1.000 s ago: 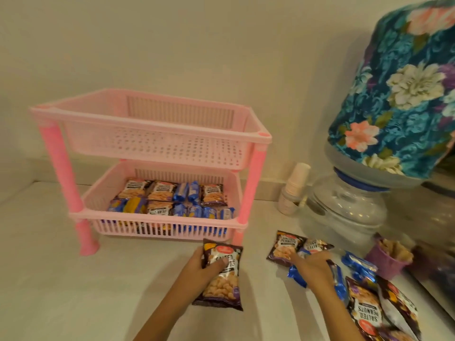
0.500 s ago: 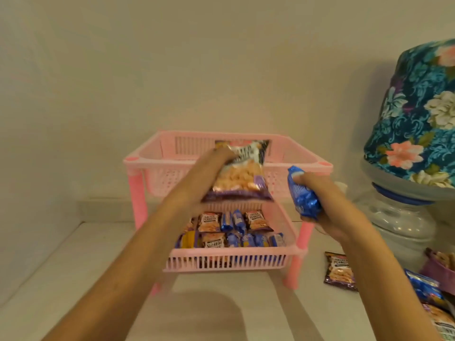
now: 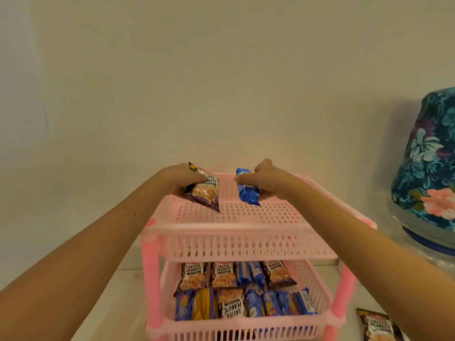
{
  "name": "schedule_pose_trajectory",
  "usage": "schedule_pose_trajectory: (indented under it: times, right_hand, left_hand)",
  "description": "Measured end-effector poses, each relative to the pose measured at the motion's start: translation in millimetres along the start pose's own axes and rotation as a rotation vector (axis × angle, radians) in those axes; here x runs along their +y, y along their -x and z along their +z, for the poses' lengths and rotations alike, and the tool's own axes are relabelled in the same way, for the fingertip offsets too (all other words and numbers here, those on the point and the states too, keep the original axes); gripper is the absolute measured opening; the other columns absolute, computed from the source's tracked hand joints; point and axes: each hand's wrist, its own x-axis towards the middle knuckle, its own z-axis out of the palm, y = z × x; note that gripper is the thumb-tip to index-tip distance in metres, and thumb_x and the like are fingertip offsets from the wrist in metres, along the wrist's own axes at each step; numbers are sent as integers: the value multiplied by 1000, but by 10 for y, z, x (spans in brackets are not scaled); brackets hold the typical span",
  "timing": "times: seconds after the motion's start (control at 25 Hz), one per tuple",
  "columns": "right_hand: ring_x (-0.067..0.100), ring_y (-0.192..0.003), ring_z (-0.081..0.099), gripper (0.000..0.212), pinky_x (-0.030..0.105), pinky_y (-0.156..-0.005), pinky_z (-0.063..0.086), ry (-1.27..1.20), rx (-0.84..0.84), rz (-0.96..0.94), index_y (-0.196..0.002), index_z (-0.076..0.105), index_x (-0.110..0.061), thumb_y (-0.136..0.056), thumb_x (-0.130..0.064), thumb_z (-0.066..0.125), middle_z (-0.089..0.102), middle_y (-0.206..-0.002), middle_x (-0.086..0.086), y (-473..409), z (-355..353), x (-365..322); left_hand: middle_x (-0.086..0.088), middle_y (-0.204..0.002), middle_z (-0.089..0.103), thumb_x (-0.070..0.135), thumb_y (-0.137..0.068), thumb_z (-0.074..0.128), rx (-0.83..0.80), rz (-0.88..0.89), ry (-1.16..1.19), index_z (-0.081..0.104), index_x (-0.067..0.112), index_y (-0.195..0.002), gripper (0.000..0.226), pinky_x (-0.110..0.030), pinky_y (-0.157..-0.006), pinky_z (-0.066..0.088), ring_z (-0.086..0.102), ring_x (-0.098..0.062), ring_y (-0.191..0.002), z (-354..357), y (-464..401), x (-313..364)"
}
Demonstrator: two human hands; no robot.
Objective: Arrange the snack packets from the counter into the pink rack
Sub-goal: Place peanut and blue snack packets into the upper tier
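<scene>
The two-tier pink rack (image 3: 236,242) stands on the counter in front of me. My left hand (image 3: 181,177) grips a salted peanuts packet (image 3: 205,193) over the back left of the top tier. My right hand (image 3: 266,179) holds a blue biscuit packet (image 3: 247,190) over the back middle of the same tier. Both packets touch or hover just above the perforated floor; I cannot tell which. Several peanut and blue packets (image 3: 242,289) fill the lower tier. One more peanuts packet (image 3: 379,326) lies on the counter at the bottom right.
A water dispenser bottle under a blue floral cover (image 3: 428,173) stands to the right of the rack. A plain wall rises right behind the rack. The pale counter (image 3: 118,303) shows to the rack's left.
Both hands have moved forward and down into the top tier with their packets. My view has come closer to the rack and now looks down on it.
</scene>
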Motion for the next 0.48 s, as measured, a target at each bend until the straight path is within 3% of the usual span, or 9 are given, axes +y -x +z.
schedule_pose_trajectory:
  times: [0.08,0.2,0.28,0.32,0.4,0.48]
  right_hand:
    - [15,-48,60,39,22,-39,48,164,-41,12,-103,45,-1,-83,-25,69,55,-72,11,-299,81,98]
    - [22,-52,60,28,28,-51,54,380,-114,31,-85,53,0,-82,-23,69,57,-66,12,-660,196,166]
    - [26,-57,61,26,31,-55,55,464,-146,34,-78,53,-3,-81,-23,69,58,-66,12,-823,319,143]
    - [28,-60,62,27,33,-57,56,488,-160,33,-75,52,-4,-81,-23,69,58,-66,13,-889,393,128]
    - [29,-61,62,29,35,-57,57,516,-200,37,-73,50,-5,-82,-24,69,59,-69,14,-1011,556,116]
    - [26,-56,61,29,34,-53,55,510,-240,65,-72,49,-5,-86,-24,67,60,-72,15,-1073,684,127]
  left_hand:
    - [-15,-85,65,19,-93,60,-56,-78,-57,55,-1,-105,24,-39,-67,56,64,-28,-70,51,-217,-47]
    - [-18,-107,65,22,-94,57,-49,-123,-305,46,-2,-126,42,-42,-76,56,65,-33,-86,152,-421,-81]
    - [-24,-137,48,27,-95,53,0,-108,-638,12,4,-148,71,-43,-84,51,62,-35,-100,178,-459,-79]
    - [-23,-146,35,29,-95,52,28,-65,-811,0,11,-151,78,-43,-90,48,56,-36,-112,181,-450,-75]
    - [-15,-148,27,37,-93,53,-35,52,-1140,12,14,-150,74,-42,-98,42,41,-35,-127,165,-438,-99]
    - [-13,-150,29,48,-91,51,-299,4,-1316,20,12,-149,75,-39,-104,36,37,-31,-133,195,-420,-179]
